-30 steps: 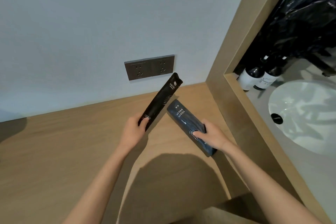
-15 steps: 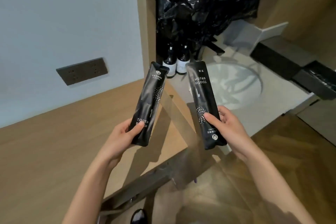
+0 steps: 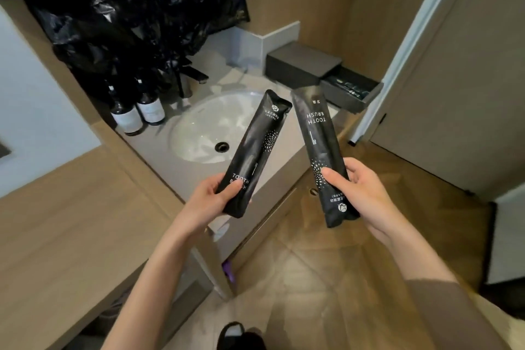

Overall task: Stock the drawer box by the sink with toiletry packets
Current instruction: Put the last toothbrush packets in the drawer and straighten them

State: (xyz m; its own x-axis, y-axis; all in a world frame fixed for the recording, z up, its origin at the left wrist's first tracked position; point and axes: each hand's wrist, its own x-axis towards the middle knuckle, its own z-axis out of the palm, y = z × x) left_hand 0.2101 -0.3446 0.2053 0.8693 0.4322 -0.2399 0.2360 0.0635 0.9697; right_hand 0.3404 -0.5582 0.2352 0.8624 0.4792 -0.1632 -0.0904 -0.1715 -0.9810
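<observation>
My left hand (image 3: 211,197) grips the lower end of a black toothbrush packet (image 3: 257,145) that slants up over the sink's front edge. In my right hand (image 3: 359,189) is a second black toothbrush packet (image 3: 319,136), held near its lower end with the thumb across its face. The dark grey drawer box (image 3: 301,65) stands on the counter right of the sink, beyond both packets. Its drawer (image 3: 352,91) is pulled out to the right and shows dark packets inside.
A white round sink (image 3: 204,128) with a dark tap (image 3: 193,74) lies below the packets. Two dark bottles (image 3: 136,113) stand at its left. Black plastic bags (image 3: 127,8) hang above. A wooden desk (image 3: 71,221) is at left, a door (image 3: 454,79) at right.
The view has swung right from the wooden desk to the sink. Both packets were lifted off the desk and are now held upright over the sink's front, nearer the drawer box.
</observation>
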